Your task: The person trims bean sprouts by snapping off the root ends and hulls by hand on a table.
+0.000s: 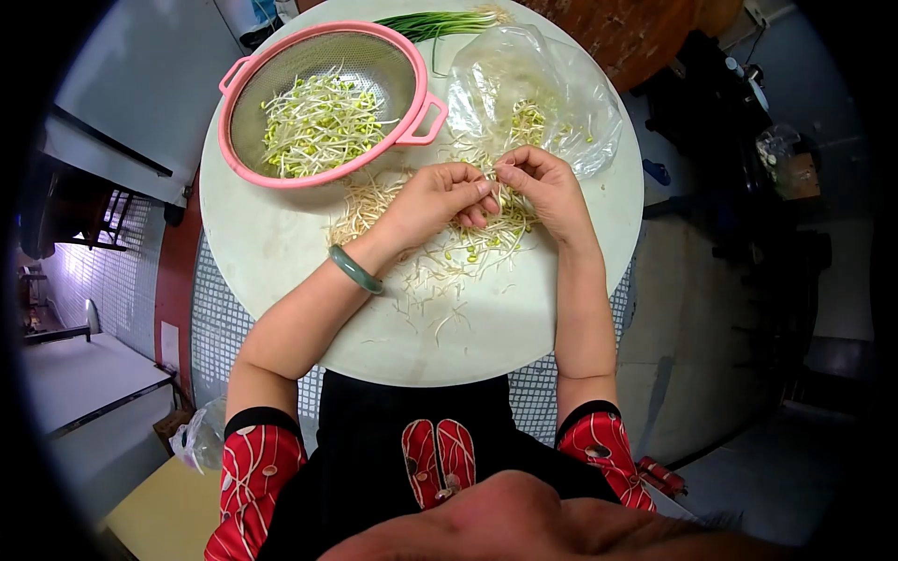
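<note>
In the view from my head, I sit at the near edge of a round pale table (pixel 449 351), both forearms reaching in over it. My left hand (pixel 447 201) is just past the middle of the surface, thumb and forefinger pressed together at the tips, the other fingers curled under. My right hand (pixel 543 192) is just beside it, toward the right edge, its thumb and forefinger also brought together. The tips of the two hands nearly meet; whatever they pinch is too small for me to make out.

Below and around my fingers lies a loose heap of bean sprouts (pixel 510 224), some with yellow-green heads. Thin pale strands (pixel 365 210) spread from under my left hand, and a few bits trail toward the near edge.

At the far left edge stands a pink-rimmed mesh colander (pixel 379 67), one handle turned toward my hands, with a mound of sprouts (pixel 323 126) inside. Toward the far right edge sits a clear plastic bag (pixel 589 136) with more sprouts in it. A bunch of green stalks (pixel 430 25) lies along the far edge. A green bangle (pixel 355 269) circles my left wrist.
</note>
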